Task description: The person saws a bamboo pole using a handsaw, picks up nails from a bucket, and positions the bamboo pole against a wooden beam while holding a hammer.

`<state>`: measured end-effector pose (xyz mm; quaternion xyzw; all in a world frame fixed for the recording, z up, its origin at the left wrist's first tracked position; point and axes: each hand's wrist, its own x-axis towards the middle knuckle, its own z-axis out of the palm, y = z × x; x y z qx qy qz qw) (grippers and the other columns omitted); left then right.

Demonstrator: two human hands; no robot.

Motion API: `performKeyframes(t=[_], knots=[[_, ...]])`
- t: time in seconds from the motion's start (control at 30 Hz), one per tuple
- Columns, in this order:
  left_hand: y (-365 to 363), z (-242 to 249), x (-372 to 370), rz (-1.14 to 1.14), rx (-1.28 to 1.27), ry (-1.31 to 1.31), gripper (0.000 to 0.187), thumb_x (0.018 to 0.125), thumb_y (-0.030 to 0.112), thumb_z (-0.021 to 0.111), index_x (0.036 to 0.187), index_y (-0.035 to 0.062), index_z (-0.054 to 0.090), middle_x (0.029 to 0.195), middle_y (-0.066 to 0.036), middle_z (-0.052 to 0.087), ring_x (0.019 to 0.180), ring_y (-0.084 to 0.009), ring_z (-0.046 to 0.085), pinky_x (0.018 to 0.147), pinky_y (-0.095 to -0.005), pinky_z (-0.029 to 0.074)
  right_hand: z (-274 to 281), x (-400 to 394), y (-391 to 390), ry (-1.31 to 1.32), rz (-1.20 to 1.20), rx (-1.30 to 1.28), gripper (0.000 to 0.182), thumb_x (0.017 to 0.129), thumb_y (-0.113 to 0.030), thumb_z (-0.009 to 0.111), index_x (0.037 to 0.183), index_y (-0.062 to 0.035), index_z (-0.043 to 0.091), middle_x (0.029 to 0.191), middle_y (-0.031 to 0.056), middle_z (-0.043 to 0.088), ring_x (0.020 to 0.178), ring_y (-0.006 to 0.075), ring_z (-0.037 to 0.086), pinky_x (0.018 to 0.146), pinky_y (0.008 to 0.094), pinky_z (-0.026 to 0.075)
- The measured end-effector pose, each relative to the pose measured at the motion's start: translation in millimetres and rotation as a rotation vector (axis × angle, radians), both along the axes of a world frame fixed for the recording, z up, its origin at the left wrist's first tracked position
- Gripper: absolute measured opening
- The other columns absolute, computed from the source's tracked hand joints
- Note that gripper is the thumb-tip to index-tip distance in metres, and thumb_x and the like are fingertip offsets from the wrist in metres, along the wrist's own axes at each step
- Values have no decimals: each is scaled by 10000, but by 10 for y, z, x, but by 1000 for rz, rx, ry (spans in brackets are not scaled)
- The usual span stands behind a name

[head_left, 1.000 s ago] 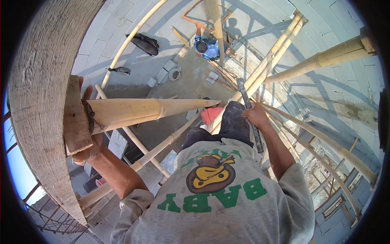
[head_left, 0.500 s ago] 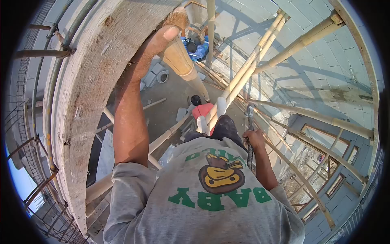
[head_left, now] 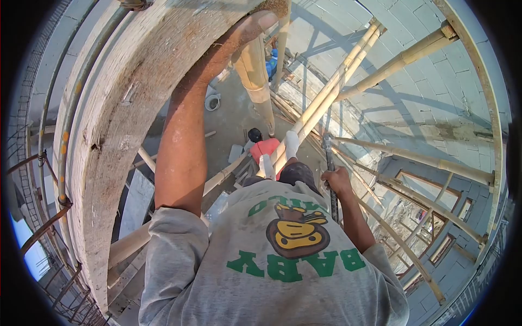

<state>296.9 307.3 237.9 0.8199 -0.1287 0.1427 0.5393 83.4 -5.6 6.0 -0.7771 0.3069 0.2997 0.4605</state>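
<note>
On the left, my left hand point(head_left: 239, 38) is raised against the edge of a large pale wooden beam point(head_left: 130, 92), beside the top of a thick bamboo post point(head_left: 253, 70). Its thumb shows along the edge; the other fingers are mostly hidden, but the hand looks closed on the wood. Lower down on the right, my right hand point(head_left: 337, 180) is wrapped round a dark, speckled metal bar point(head_left: 330, 155) held roughly upright by my side. What kind of tool the bar is, I cannot make out. My pale-covered feet point(head_left: 292, 144) rest at sloping bamboo poles point(head_left: 326, 92).
Far below, a person in red point(head_left: 265, 149) is by the post's foot, and another in blue point(head_left: 272, 62) is partly hidden. Steel bars point(head_left: 68, 141) run along the beam's left. Bamboo braces point(head_left: 413, 155) cross toward a grey block wall point(head_left: 435, 70). A white bucket point(head_left: 212, 102) stands on the ground.
The view has tilted slightly, and my left hand now appears higher and further right. The person in blue is more hidden. My right hand still grips the bar.
</note>
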Motion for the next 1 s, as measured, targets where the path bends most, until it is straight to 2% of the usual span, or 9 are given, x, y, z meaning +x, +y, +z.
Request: performKeyframes(t=[0.27,0.47,0.7,0.8,0.9,1.0], knots=[[1,33,22,6,-36,-61,641,703,473,804,1120,9,656,1005,-170,655,940,-274,635,836,-404,520,-28,-16,129,-61,21,22,227,658,-164,679,633,53,620,563,132,611,482,216,594,500,348,476],[-17,20,37,10,-58,-87,640,704,477,807,1111,5,661,982,-181,664,918,-278,651,813,-400,540,-119,-139,257,-153,68,-69,216,646,-163,682,609,40,619,528,116,590,495,217,599,498,358,453],[39,101,5,-3,-45,-102,635,688,453,830,1098,-2,662,971,-205,653,935,-295,642,820,-394,536,-82,-230,450,-164,-70,69,201,665,-121,680,602,41,580,523,111,581,444,190,566,449,337,453],[138,11,46,16,-57,-115,617,715,414,804,1176,47,623,1140,-124,605,1076,-248,556,953,-421,417,-288,-347,429,-145,-112,102,201,659,-124,691,609,39,584,527,106,583,448,186,567,450,338,452],[398,-122,229,-259,-364,-104,655,740,364,808,1274,86,549,1233,-55,554,1162,-212,493,1019,-411,356,-299,-393,455,-142,-135,74,198,656,-123,695,604,36,589,540,111,598,454,183,576,450,337,456],[361,-62,213,-240,-348,-163,651,751,360,814,1244,36,539,1219,-72,553,1155,-200,500,1004,-398,399,-344,-461,443,-125,-141,66,193,653,-124,693,601,34,595,552,118,611,463,183,587,455,334,463]])
